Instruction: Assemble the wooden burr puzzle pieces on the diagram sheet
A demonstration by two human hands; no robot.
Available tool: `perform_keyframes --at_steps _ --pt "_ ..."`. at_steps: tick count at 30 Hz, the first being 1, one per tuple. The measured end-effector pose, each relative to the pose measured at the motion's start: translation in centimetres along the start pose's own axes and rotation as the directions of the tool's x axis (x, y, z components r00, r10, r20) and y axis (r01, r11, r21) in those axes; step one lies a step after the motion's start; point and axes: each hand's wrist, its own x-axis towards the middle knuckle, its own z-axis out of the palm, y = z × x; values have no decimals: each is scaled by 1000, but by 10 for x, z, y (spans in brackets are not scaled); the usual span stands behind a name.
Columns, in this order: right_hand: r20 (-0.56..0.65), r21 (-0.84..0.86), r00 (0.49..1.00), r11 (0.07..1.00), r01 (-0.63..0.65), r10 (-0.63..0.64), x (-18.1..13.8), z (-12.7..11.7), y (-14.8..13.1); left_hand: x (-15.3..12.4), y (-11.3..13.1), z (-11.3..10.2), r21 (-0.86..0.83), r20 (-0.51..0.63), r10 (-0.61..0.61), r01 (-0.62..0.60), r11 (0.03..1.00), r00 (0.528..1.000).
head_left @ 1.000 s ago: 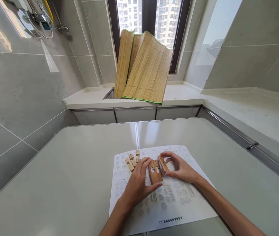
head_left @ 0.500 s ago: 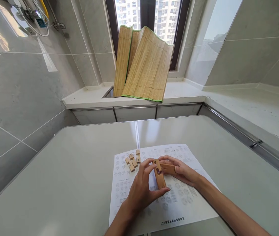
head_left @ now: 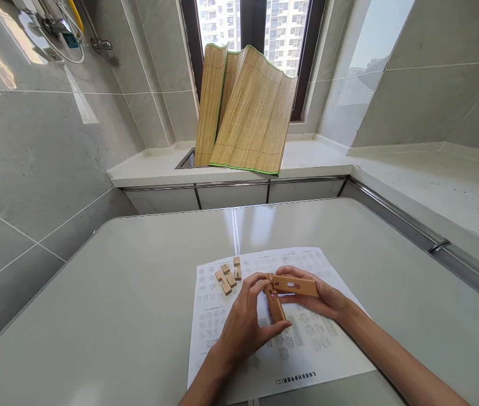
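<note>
My left hand (head_left: 248, 310) grips a notched wooden puzzle piece (head_left: 276, 307) by its two ends, between the thumb and the fingers. In my right hand (head_left: 328, 296) is a second wooden puzzle piece (head_left: 301, 285), marked 2, with a slot through it. It lies roughly sideways, and its left end meets the upper part of the first piece. Whether the two interlock I cannot tell. Left of my hands, several smaller, paler wooden pieces (head_left: 226, 279) rest on a printed sheet (head_left: 222, 344). One numbered wooden piece (head_left: 237, 269) stands slightly apart from them.
The sheet, covered with small diagrams, lies on a pale glossy table (head_left: 129, 304). Beyond the table's far edge is a white ledge (head_left: 319, 160) with a folded bamboo mat (head_left: 252, 118) leaning by the window. Tiled walls (head_left: 53, 152) rise on both sides.
My right hand has raised and turned its piece, so its slotted face and number now show and its end covers the top of the left piece. The left hand has hardly moved.
</note>
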Motion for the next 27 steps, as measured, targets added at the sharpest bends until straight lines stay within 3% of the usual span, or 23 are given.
perform_keyframes --at_steps 9,18,27 --pt "-6 -16 1000 1000 16 -16 1 5 -1 1 4 -1 -2 25 -12 12 1000 1000" --pt "-69 -26 994 996 80 -82 0 6 -5 -2 3 2 163 -74 -84 95 982 994" --pt "-47 -32 994 995 99 -100 1 5 -5 -3 1 5 52 1 -151 151 987 988"
